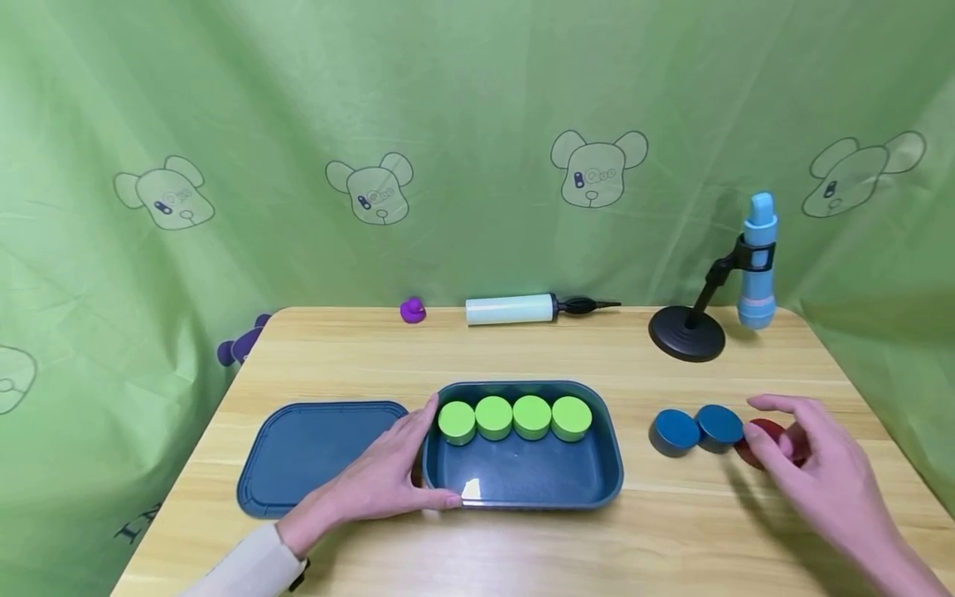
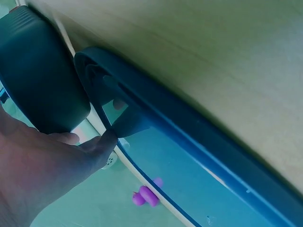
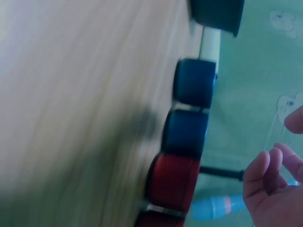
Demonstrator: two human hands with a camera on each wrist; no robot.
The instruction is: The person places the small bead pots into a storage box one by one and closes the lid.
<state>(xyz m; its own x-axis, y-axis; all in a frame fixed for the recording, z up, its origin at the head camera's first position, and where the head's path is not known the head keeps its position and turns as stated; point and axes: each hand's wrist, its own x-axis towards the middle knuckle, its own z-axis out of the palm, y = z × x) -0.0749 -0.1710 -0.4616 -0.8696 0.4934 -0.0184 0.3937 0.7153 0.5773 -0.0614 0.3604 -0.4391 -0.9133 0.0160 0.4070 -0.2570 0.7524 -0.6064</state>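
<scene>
In the head view, my left hand (image 1: 380, 475) rests against the left end of a dark blue rectangular box (image 1: 522, 503). Its thumb lies along the front rim and its fingers reach the back left corner. Several short green cylinders (image 1: 532, 417) stand in a row along the box's back wall. My right hand (image 1: 824, 468) hovers over a red cylinder (image 3: 173, 182), thumb and fingers apart and loosely bent, hiding part of it from the head camera. Two blue cylinders (image 1: 675, 433) stand left of it, and the right wrist view shows a second red cylinder (image 3: 160, 220).
A flat blue lid (image 1: 321, 452) lies left of the box, partly behind my left forearm. Along the table's back edge are a purple rubber duck (image 1: 413, 310), a white hand pump (image 1: 511, 309) and a black stand (image 1: 686, 333) holding a light blue microphone-shaped thing (image 1: 758, 274).
</scene>
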